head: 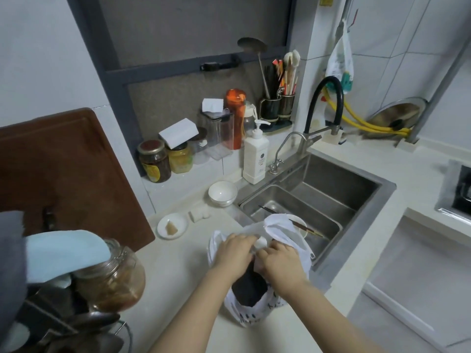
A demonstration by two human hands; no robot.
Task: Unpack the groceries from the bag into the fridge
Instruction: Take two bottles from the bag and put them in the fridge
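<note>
A white plastic grocery bag [283, 231] with dark print sits on the pale countertop [178, 276] just left of the sink. Both my hands are at its mouth. My left hand [233, 253] grips the bag's left edge. My right hand [279, 261] pinches the bag's right side and a small white item at the opening. A dark, black-wrapped item [248, 289] shows inside the bag below my hands. The fridge is not in view.
A steel sink [331, 189] with a bowl and chopsticks lies to the right. A white bowl [222, 192], a small plate [172, 226], a soap bottle [255, 156] and jars [154, 160] stand behind. A glass jar [112, 278] and dish rack are at the left.
</note>
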